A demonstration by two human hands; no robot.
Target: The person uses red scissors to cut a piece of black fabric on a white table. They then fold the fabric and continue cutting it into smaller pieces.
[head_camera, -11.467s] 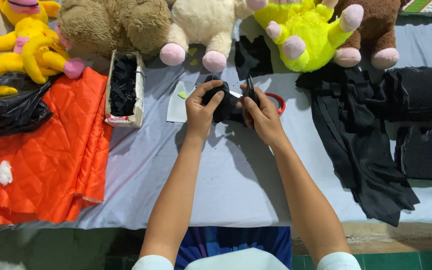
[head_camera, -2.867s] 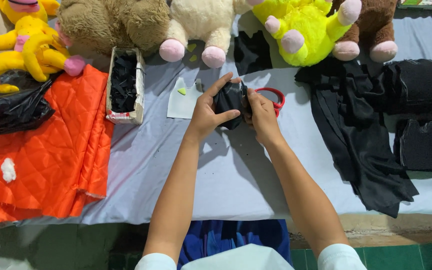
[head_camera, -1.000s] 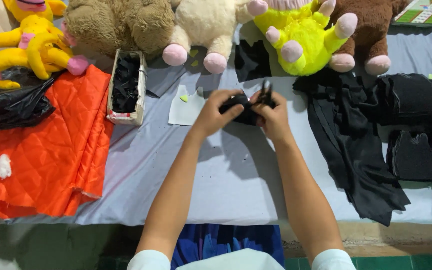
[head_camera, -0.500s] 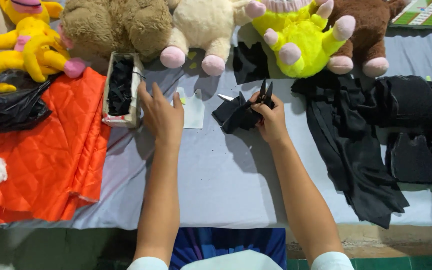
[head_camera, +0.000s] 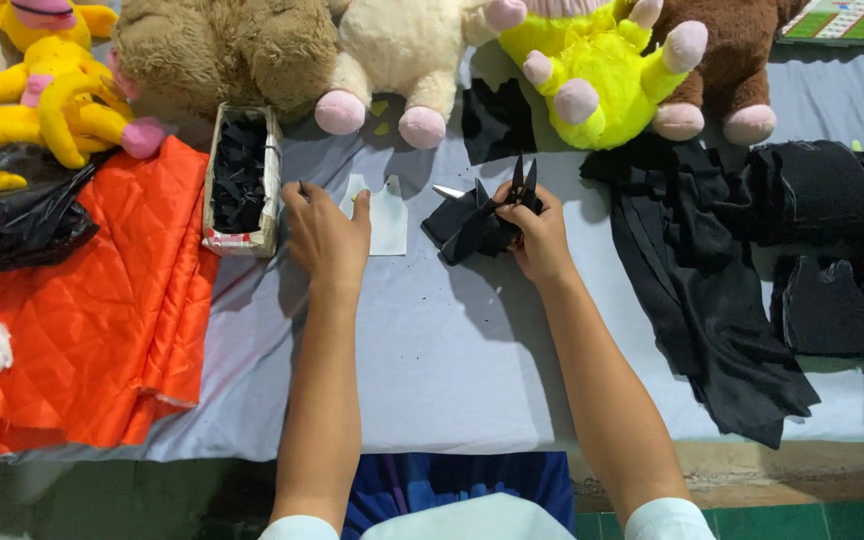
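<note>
Cutting looks paused: right hand (head_camera: pixel 542 235) grips scissors (head_camera: pixel 522 185) and black fabric piece (head_camera: pixel 467 225) just right of the white paper template (head_camera: pixel 387 215), while open left hand (head_camera: pixel 327 235) reaches left of it.

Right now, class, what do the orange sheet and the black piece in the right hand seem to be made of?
Orange quilted sheet: probably glossy satin-like fabric, with stitched diamonds and sheen. Floppy black piece in the right hand: apparently matte cloth or felt, with cut points.
</note>
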